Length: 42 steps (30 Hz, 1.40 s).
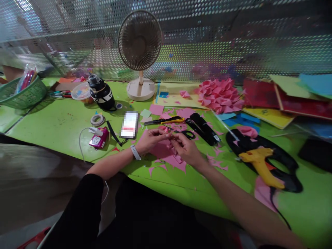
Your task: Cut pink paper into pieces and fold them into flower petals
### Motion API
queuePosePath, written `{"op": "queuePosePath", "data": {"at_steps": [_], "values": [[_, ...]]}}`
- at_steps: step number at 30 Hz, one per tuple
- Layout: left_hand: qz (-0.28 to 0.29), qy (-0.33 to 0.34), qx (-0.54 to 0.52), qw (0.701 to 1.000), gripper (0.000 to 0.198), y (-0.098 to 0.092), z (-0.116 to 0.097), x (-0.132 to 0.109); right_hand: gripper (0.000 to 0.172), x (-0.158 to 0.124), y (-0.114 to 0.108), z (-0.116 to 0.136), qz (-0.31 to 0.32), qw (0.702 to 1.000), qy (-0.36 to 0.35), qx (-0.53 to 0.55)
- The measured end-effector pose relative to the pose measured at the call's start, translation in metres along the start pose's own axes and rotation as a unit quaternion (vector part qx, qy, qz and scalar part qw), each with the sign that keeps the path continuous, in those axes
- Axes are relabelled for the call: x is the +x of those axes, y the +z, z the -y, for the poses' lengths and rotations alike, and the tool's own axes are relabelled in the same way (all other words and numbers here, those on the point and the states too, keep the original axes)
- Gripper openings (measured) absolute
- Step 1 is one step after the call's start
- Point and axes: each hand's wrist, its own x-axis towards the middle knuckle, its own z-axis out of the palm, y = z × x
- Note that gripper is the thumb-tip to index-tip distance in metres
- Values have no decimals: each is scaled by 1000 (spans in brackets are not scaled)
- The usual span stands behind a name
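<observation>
Over the pink paper sheets [166, 155], my left hand [151, 140] and my right hand [186, 149] meet at the fingertips. Both are closed in a pinch on a small pink paper piece [163, 128], mostly hidden by the fingers. Just beyond them lie scissors [190, 134], partly covered, and a yellow-and-black utility knife [166, 120]. To the right of the knife is a black stapler [203, 128]. Pink paper scraps [218, 162] are strewn around both hands.
A fan [140, 90], black bottle [102, 95] and heap of folded pink paper [220, 95] stand behind. Leftward are a phone [129, 124], tape roll [97, 119], pink power adapter [99, 138] and green basket [24, 95]. A yellow glue gun [261, 164] lies right, its cord trailing.
</observation>
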Motion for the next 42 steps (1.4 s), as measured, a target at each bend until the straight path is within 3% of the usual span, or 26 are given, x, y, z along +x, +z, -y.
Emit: {"op": "queuePosePath", "data": {"at_steps": [5,10,13,26,42], "values": [[9,-5,-3,1000,28,2,-3,-2,33,-2,1,0,4,1000,-5,-16],[11,-10,-13,1000,29,4,-8,-4,41,0,-3,-7,65,991,81,80],[20,-13,-22,999,28,6,-10,-5,40,1,-3,-7,90,983,96,130],[7,-6,-4,1000,28,2,-2,-2,38,2,1,4,6,991,70,110],[40,11,10,999,27,1,-6,-2,42,7,-8,1,94,982,75,144]]}}
